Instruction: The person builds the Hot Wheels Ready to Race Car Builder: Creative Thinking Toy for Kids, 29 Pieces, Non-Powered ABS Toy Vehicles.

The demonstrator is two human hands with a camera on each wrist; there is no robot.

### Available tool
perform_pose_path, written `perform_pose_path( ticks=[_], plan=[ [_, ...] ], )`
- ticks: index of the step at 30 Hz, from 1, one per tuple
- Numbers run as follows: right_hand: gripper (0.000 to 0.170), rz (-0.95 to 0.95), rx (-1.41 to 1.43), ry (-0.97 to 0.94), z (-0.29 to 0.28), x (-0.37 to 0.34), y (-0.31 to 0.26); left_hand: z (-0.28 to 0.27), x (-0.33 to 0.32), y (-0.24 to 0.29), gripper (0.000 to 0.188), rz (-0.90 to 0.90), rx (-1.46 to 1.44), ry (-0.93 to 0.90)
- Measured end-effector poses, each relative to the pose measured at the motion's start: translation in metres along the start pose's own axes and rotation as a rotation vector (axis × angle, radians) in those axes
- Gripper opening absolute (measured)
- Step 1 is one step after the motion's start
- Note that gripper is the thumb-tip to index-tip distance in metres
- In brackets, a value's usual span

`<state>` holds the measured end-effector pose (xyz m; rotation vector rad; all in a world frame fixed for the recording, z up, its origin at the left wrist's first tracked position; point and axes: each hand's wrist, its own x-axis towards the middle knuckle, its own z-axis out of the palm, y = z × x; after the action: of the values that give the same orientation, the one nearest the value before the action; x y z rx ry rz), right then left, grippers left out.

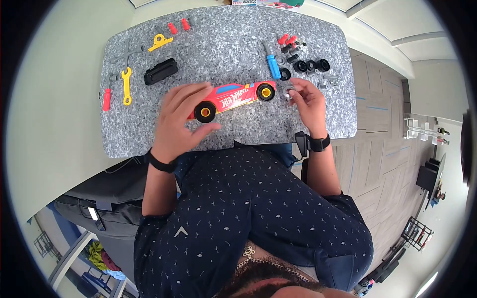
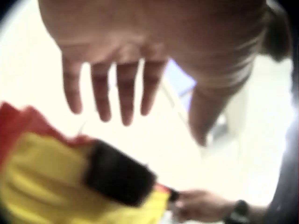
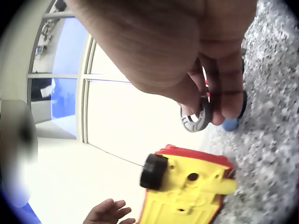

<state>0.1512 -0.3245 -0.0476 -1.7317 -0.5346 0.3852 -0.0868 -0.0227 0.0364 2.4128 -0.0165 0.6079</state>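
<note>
A red toy car [image 1: 233, 98] with a yellow underside [image 3: 187, 205] lies on its side, its printed side facing up. Two black wheels with yellow hubs show on that side, a rear-placed left one [image 1: 204, 112] and a right one [image 1: 266, 92]. My left hand [image 1: 174, 116] hovers at the car's left end, fingers straight and thumb spread. Just past the car's right end, my right hand [image 1: 309, 102] pinches a grey ring-shaped wheel rim [image 3: 195, 122] between thumb and fingers.
Beyond the right hand lie a blue screwdriver [image 1: 274, 67], several black wheels [image 1: 323, 65] and red pieces [image 1: 283, 39]. On the left are a yellow wrench [image 1: 126, 87], a grey hammer [image 1: 130, 52], a black part [image 1: 161, 72] and a yellow piece [image 1: 160, 42] on the speckled table [image 1: 223, 49].
</note>
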Motion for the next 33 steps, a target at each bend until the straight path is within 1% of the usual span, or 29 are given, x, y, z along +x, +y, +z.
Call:
perform_pose_path(
  ticks=[1, 4, 7, 10, 12, 13, 15, 16, 19, 22, 25, 28, 31, 33],
  plan=[
    [0.025, -0.002, 0.158, 0.004, 0.001, -0.001, -0.006, 0.006, 0.005, 0.010, 0.079, 0.010, -0.043, 0.035],
    [0.025, -0.009, 0.286, -0.021, 0.004, -0.004, -0.027, 0.031, 0.030, 0.037, 0.071, 0.043, -0.153, 0.031],
    [0.024, -0.036, 0.298, 0.002, 0.018, -0.006, -0.051, 0.059, 0.050, 0.046, 0.069, 0.035, -0.105, -0.012],
    [0.021, -0.035, 0.280, -0.036, 0.028, -0.005, -0.050, 0.085, 0.056, 0.039, 0.071, 0.034, -0.056, -0.024],
    [0.018, -0.059, 0.300, -0.048, 0.038, -0.003, -0.046, 0.099, 0.052, 0.032, 0.068, -0.024, -0.084, -0.049],
    [0.017, -0.089, 0.179, -0.045, 0.040, -0.003, -0.046, 0.104, 0.051, 0.029, 0.067, -0.055, -0.098, -0.062],
    [0.016, -0.147, -0.060, -0.038, 0.046, -0.002, -0.046, 0.108, 0.050, 0.029, 0.063, -0.056, -0.073, -0.059],
    [0.014, -0.118, -0.016, 0.006, 0.051, -0.003, -0.049, 0.109, 0.050, 0.029, 0.061, -0.059, -0.062, -0.059],
    [0.015, -0.174, -0.073, 0.051, 0.058, -0.003, -0.047, 0.111, 0.051, 0.029, 0.058, -0.068, -0.057, -0.043],
    [0.017, -0.154, -0.083, 0.101, 0.067, -0.004, -0.045, 0.113, 0.052, 0.032, 0.057, -0.047, -0.035, -0.004],
    [0.020, -0.219, -0.134, 0.122, 0.071, -0.005, -0.044, 0.115, 0.051, 0.031, 0.058, -0.051, -0.002, 0.005],
    [0.022, -0.245, -0.168, 0.115, 0.070, -0.006, -0.047, 0.117, 0.052, 0.030, 0.056, -0.058, -0.017, -0.003],
    [0.027, -0.304, -0.108, 0.014, 0.060, -0.006, -0.051, 0.116, 0.053, 0.033, 0.052, -0.053, -0.003, 0.002],
    [0.031, -0.301, -0.099, -0.011, 0.052, -0.007, -0.042, 0.116, 0.053, 0.034, 0.050, -0.077, -0.009, -0.003]
  ],
)
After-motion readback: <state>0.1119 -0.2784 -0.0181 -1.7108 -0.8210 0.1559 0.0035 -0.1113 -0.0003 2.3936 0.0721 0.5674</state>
